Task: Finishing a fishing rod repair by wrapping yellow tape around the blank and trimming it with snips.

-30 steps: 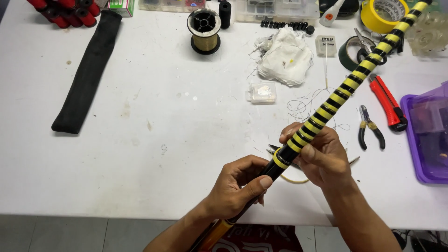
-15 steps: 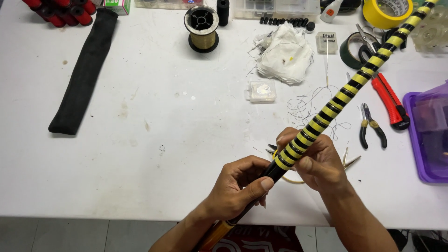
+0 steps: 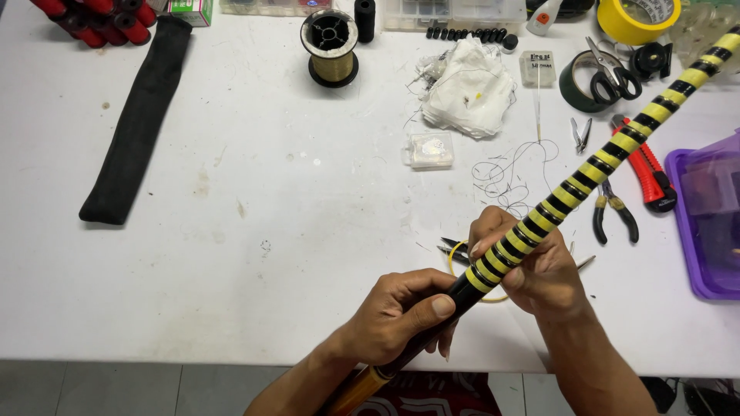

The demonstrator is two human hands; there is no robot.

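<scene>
Striped rod point(image 3: 593, 162) runs diagonally, tip upper right; left hand point(image 3: 401, 312), right hand point(image 3: 532, 262) both clasp it.

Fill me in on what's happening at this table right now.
A person holds a long rod wrapped in yellow and black bands slantwise over a white table. The left hand grips the plain black part near its lower end; the right hand closes around the banded part just above. Pliers, a red utility knife, scissors, a thread spool and a black sleeve lie on the table.
</scene>
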